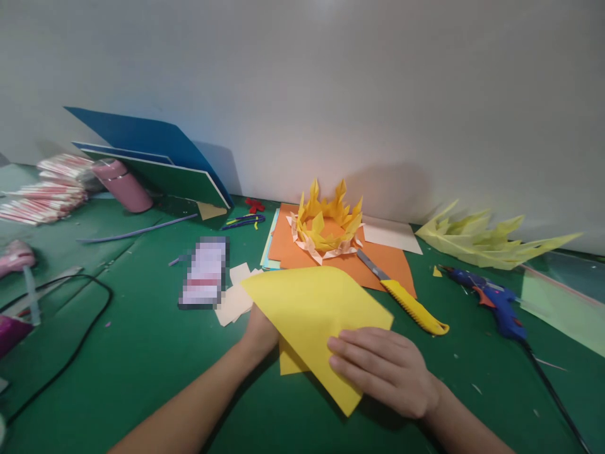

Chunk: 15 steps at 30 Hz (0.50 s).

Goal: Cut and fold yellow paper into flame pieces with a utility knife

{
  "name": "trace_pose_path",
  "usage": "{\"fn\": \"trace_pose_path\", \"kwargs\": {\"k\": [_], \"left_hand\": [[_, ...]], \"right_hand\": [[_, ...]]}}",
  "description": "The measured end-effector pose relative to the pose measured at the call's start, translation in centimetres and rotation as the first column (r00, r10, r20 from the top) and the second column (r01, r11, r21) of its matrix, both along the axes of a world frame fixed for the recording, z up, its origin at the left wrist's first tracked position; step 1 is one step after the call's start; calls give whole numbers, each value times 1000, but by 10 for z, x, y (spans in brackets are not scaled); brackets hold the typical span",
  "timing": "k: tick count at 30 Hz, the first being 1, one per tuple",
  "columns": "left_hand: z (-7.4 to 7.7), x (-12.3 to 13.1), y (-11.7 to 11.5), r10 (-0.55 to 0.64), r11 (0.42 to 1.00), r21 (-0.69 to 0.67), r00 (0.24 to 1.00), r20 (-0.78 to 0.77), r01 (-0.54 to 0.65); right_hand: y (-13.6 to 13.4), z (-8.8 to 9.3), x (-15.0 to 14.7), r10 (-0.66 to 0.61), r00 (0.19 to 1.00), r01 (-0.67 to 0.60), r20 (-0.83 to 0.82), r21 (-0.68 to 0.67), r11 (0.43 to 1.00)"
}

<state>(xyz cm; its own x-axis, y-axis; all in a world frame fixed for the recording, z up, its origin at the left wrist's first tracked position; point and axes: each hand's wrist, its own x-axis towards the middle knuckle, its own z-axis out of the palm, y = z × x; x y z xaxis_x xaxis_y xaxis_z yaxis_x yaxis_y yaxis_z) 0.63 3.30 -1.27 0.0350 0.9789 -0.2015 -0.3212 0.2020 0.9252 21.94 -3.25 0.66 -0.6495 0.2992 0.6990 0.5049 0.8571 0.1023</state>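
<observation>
A yellow sheet of paper [321, 302], curved and raised off the green table, spans my two hands. My right hand [387, 366] grips its lower right edge, fingers across the top face and the thumb out of sight. Under the left side of the sheet goes my left hand [262, 331]; its fingers are hidden by the paper. A second yellow piece [290, 359] shows below the sheet. Just beyond lie pale paper pieces [231, 306], and a yellow-handled cutter [411, 306] rests to the right with its blade out.
An orange-yellow folded paper ring [326, 221] stands on orange sheets [392, 265]. At right are a pale yellow paper crown [486, 236] and a blue glue gun [496, 299] with its cord. Leftward are a phone [205, 271], a pink bottle [123, 185], blue boards [155, 139] and a black cable [89, 334].
</observation>
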Motion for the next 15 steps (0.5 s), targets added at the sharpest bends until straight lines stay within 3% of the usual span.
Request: {"fn": "trace_pose_path", "kwargs": {"k": [3,5,7,10,12,15], "left_hand": [[11,-4,6,45,998,-50,987,152,-38],[17,-10,11,-98,978,-136,927,362,156],[19,-18,15,-146,964,-143,894,423,225],[14,-30,18,-305,914,-12,705,640,406],[10,-36,18,-394,870,79,591,704,487],[8,-37,18,-417,859,111,559,717,499]], "right_hand": [[2,4,-8,-19,998,19,63,11,1000],[1,5,-10,-21,997,21,74,5,1000],[0,5,-11,-4,996,5,84,-3,1000],[0,2,-11,24,993,-21,116,-25,999],[0,-2,-12,36,987,-28,159,-49,998],[2,-6,-16,43,974,-17,224,-118,993]]}}
